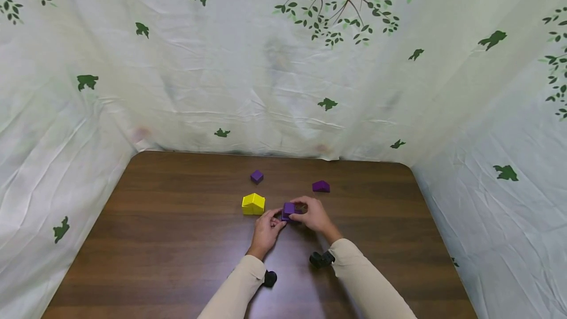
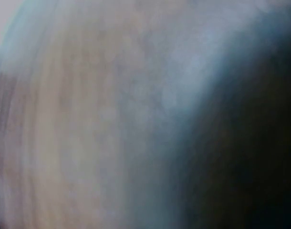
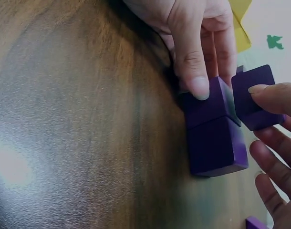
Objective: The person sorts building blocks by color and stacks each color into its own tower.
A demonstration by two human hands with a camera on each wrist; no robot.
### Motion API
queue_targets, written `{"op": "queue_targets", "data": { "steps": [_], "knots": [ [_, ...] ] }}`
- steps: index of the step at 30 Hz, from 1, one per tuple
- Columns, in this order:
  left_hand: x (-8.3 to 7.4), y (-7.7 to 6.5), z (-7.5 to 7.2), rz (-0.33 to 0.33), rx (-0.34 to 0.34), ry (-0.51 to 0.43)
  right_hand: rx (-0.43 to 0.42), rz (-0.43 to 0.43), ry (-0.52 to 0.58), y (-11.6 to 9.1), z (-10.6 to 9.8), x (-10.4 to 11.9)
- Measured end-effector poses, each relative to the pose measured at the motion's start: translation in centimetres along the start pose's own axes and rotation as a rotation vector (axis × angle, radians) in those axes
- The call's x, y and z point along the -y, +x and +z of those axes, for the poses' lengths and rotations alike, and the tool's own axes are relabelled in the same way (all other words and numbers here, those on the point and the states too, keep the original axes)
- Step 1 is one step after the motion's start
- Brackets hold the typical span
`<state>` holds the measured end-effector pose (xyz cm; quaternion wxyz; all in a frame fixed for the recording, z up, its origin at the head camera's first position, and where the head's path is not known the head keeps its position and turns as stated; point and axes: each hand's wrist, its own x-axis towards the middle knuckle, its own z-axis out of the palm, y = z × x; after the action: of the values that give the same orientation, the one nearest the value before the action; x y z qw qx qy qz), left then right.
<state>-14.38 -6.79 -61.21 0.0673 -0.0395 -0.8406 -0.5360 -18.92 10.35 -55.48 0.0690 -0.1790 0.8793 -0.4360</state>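
Note:
Two purple blocks stand side by side on the wooden table, the nearer block (image 3: 212,148) touching the other block (image 3: 202,109). My left hand (image 1: 265,233) has its thumb and fingers around that second one. Between thumb and fingers, my right hand (image 1: 315,214) pinches a purple cube (image 3: 253,102); in the right wrist view it is tilted, close beside the tops of the pair. The left wrist view is mostly covered by a blurred close surface, with only a sliver of purple at its left edge.
A yellow house-shaped block (image 1: 253,205) stands left of the hands. Farther back are another purple cube (image 1: 257,176) and a purple wedge-like block (image 1: 321,186). A white leaf-print cloth (image 1: 248,87) hangs behind and beside the brown table (image 1: 177,240).

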Motion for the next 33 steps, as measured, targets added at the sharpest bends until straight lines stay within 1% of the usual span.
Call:
{"op": "queue_targets", "data": {
  "steps": [7, 12, 16, 23, 28, 30, 33],
  "knots": [
    [0.08, 0.09, 0.03, -0.011, -0.001, -0.001, -0.012, -0.047, -0.012, -0.20, 0.38, -0.58],
    [0.10, 0.12, 0.06, -0.018, 0.001, 0.002, -0.015, -0.059, 0.012, -0.21, 0.56, -0.66],
    [0.14, 0.11, 0.09, -0.019, -0.004, 0.000, -0.010, -0.049, 0.020, -0.22, 0.63, -0.61],
    [0.46, 0.04, 0.19, 0.018, -0.019, 0.001, 0.000, -0.041, 0.009, -0.26, 0.73, -0.57],
    [0.50, 0.07, 0.26, 0.015, -0.025, -0.003, -0.001, -0.030, 0.025, -0.28, 0.89, -0.67],
    [0.48, 0.09, 0.24, 0.020, -0.020, 0.004, -0.004, -0.029, 0.026, -0.28, 0.92, -0.74],
    [0.34, 0.11, 0.17, 0.009, -0.014, 0.005, -0.010, -0.032, 0.021, -0.27, 0.92, -0.82]
  ]
}}
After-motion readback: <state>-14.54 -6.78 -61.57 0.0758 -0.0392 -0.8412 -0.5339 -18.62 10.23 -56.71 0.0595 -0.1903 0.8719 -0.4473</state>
